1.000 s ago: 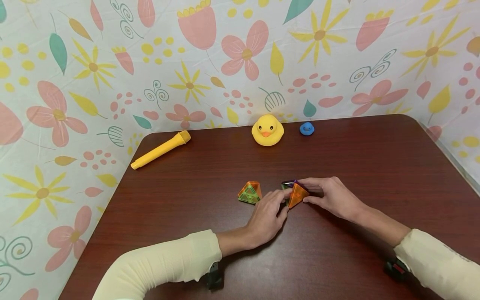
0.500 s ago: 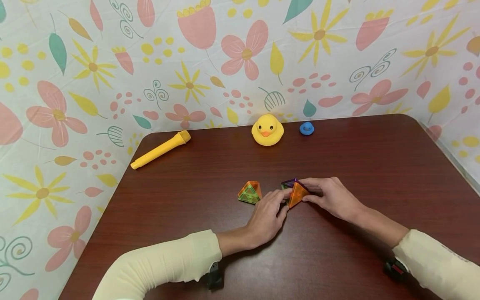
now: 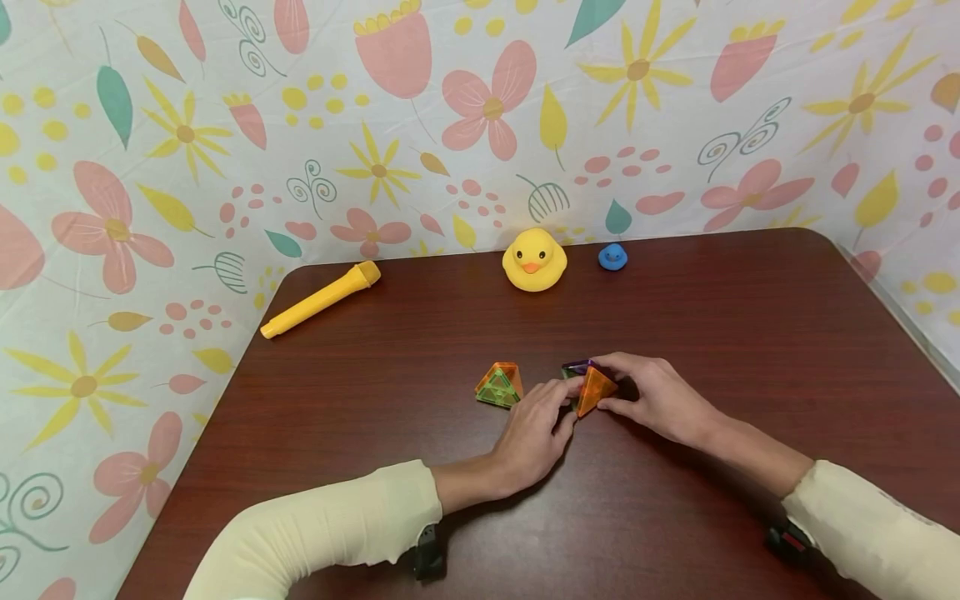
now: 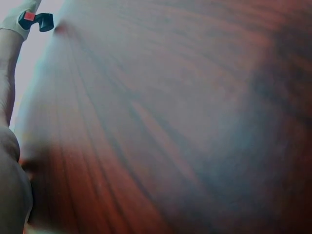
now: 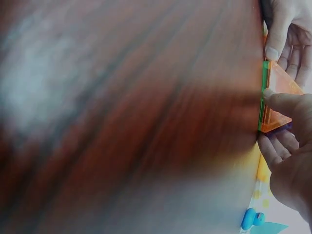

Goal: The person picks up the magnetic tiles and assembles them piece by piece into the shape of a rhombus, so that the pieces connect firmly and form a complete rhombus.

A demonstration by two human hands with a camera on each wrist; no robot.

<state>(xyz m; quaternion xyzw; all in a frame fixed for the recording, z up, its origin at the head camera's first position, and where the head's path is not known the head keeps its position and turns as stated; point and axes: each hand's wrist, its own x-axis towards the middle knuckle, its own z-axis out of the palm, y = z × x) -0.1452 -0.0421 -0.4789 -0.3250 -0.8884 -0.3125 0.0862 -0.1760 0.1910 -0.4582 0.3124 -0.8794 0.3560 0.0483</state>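
Translucent triangular magnetic tiles, orange [image 3: 596,390], purple [image 3: 577,367] and green [image 5: 264,80], are joined in a small shape on the table between both hands. My left hand [image 3: 534,433] holds its left side, index fingertip on the orange tile and thumb at the lower corner. My right hand [image 3: 663,396] grips it from the right, thumb low on the orange face and fingers behind at the purple tile. In the right wrist view the right thumb [image 5: 282,101] presses on the orange and green edges. The left wrist view shows mainly blurred table and part of the left hand [image 4: 12,180].
A small pyramid of green and orange tiles [image 3: 499,387] stands just left of my left fingers. Along the back of the brown table [image 3: 420,333] are a yellow toy microphone [image 3: 321,300], a yellow duck [image 3: 534,262] and a small blue duck [image 3: 612,257]. A flowered cloth [image 3: 300,125] hangs behind.
My right hand has shifted slightly left, its thumb lower along the orange tile. The purple tile rises a little, then sits lower again. The left hand stays in place.
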